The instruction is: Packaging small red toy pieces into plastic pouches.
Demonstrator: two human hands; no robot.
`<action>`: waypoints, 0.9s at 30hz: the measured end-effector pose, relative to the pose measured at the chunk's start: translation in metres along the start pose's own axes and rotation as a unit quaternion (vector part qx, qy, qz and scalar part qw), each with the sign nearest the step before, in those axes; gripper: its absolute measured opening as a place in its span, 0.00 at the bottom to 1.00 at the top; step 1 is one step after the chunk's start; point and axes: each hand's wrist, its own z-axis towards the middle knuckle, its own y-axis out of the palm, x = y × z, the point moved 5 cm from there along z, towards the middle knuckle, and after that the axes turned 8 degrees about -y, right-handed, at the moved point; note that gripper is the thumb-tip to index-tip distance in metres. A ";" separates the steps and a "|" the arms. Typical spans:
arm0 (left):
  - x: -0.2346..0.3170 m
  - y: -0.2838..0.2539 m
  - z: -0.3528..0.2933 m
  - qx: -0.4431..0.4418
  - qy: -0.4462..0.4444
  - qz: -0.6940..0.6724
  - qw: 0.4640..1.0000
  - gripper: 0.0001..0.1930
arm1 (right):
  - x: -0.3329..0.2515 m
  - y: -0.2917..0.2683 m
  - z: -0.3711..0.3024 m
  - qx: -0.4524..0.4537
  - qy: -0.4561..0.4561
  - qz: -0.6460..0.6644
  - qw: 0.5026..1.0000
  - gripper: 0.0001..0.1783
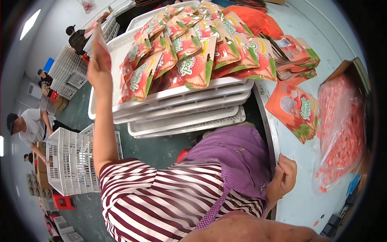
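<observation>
My left hand [99, 74] is raised at the left, closed on a red-and-pink snack pouch [102, 49] that is partly blurred. Beside it, the top white plastic tray [115, 50] bears many filled, glossy pouches [197, 66] in overlapping rows. At the right, my right hand [284, 176] is by the front edge of the pale table [300, 167]. Its fingers are curled in, and nothing shows between them. Flat printed pouches [293, 107] lie fanned on the table beyond this hand.
More trays [185, 125] are stacked below the top one. Flat pouches [296, 56] are piled at the back right. Small red wrapped pieces [340, 125] fill a clear bag in a cardboard box [358, 76]. White crates [74, 159] and a person in a striped shirt [30, 125] are at left.
</observation>
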 end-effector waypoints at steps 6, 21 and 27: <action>-0.058 0.004 -0.052 -0.245 -0.183 0.105 0.946 0.38 | -0.006 0.009 0.005 -0.029 -0.005 -0.011 1.000 0.03; 0.133 0.151 -0.236 -0.611 0.107 -0.229 0.750 0.29 | -0.006 0.018 0.006 -0.079 -0.021 -0.086 0.993 0.08; 0.159 0.280 -0.321 -0.632 0.199 -0.214 0.718 0.29 | 0.010 0.000 -0.018 -0.020 0.032 -0.140 0.989 0.08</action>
